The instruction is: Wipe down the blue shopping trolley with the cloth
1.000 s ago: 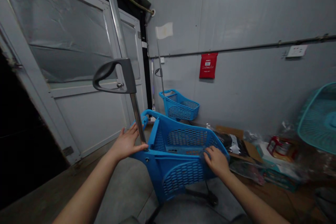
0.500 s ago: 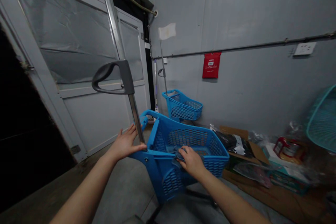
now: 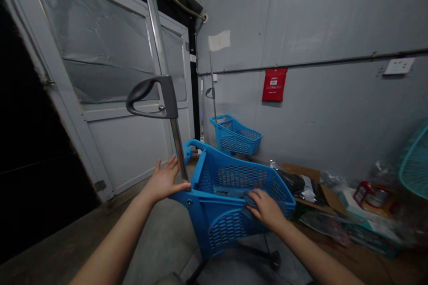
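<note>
A blue plastic shopping cart (image 3: 204,220) with a basket of slotted walls stands right in front of me. A metal pole (image 3: 155,26) rises from its rear corner and carries a dark grey loop handle (image 3: 171,98). My left hand (image 3: 164,182) rests at that corner beside the pole's foot, fingers spread and the thumb lying on the cart's edge. Over the near side rim of the basket, my right hand (image 3: 265,208) is closed on a grey-blue cloth (image 3: 248,199), pressing it against the rim. Part of the cloth is hidden under the fingers.
A second blue cart (image 3: 236,140) with a white flag (image 3: 220,41) stands by the wall. Cardboard and plastic-wrapped goods (image 3: 304,187) lie on the floor at right, near a turquoise fan (image 3: 416,162). A white door (image 3: 133,147) is at left.
My right hand has slid the cloth along the basket rim, to the right and away from the pole. My left hand stays at the rear corner. The view has shifted slightly.
</note>
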### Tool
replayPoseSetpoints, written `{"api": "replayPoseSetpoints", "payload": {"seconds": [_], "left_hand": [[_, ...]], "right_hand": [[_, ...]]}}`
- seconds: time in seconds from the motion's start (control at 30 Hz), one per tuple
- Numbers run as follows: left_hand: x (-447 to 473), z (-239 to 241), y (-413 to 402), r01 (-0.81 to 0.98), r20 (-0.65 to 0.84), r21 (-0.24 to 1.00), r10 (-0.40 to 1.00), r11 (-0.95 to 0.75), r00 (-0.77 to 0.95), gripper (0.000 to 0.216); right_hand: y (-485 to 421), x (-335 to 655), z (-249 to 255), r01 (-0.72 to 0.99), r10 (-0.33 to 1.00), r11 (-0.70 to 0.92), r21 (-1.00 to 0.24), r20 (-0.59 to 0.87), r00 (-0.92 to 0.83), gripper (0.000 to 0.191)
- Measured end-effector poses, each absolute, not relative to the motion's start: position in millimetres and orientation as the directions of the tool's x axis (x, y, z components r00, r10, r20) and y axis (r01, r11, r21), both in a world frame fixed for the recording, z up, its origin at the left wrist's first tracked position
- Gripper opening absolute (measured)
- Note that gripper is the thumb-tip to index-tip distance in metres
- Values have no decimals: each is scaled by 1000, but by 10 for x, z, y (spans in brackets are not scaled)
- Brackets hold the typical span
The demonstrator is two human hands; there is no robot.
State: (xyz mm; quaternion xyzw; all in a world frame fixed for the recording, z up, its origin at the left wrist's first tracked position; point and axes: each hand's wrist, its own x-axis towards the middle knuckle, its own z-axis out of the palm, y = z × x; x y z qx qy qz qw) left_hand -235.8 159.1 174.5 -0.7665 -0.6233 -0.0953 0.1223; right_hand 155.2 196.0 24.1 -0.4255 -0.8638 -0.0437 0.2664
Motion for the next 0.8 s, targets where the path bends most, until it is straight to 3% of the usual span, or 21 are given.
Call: {"api": "replayPoseSetpoints", "payload": {"seconds": [0.2, 0.33, 0.5, 0.67, 0.8], "left_hand": [[-2253, 1692, 1563, 973, 405, -146, 887, -178, 223, 85], [-2044, 1596, 1512, 987, 511, -159, 857, 22, 63, 74], [-1971, 1566, 1510, 988, 530, -122, 848, 99, -19, 72], [-2043, 1560, 1524, 990, 514, -120, 858, 78, -6, 73], [-2110, 1501, 1604, 992, 551, -97, 834, 86, -19, 83]], "right_hand": [[1800, 146, 829, 654, 671, 721, -229, 467, -577, 39], [1812, -40, 925, 626, 658, 741, -242, 444, -608, 42], [1904, 474, 635, 685, 686, 703, -189, 435, -584, 40], [2044, 1688, 212, 785, 724, 615, -78, 450, -522, 36], [2101, 2541, -3, 838, 747, 541, -68, 495, -443, 34]]}}
